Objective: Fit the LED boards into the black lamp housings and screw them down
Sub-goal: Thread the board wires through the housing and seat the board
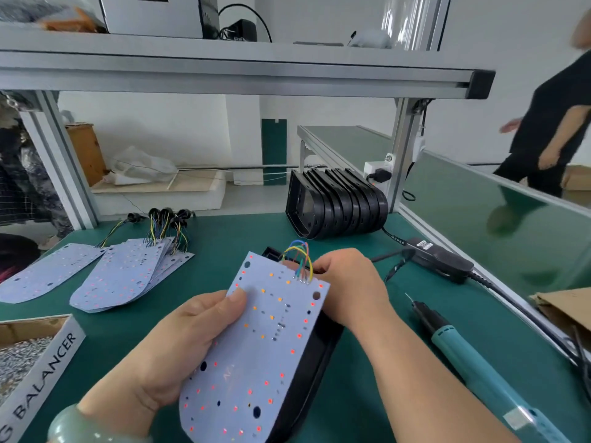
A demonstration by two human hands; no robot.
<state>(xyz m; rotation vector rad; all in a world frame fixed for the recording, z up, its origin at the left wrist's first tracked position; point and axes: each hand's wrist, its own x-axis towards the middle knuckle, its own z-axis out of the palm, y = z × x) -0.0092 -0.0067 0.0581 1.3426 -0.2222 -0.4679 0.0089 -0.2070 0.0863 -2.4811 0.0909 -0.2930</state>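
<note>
Above housing [321, 353], board [256, 350] runs 7-to-1 o'clock; left hand [179, 340] grips its 9 o'clock edge, right hand [351, 282] pinches wires [299, 254] at the 1 o'clock end.

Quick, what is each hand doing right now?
Left hand: holds the LED board.
Right hand: curled by the wires; grip cannot be told.

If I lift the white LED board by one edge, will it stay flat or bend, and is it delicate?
Probably stiff: the LED board looks flat though the left hand pinches only its edge. Likely light, being so thin. The coloured wires at its top look delicate, so avoid pulling them.
</note>
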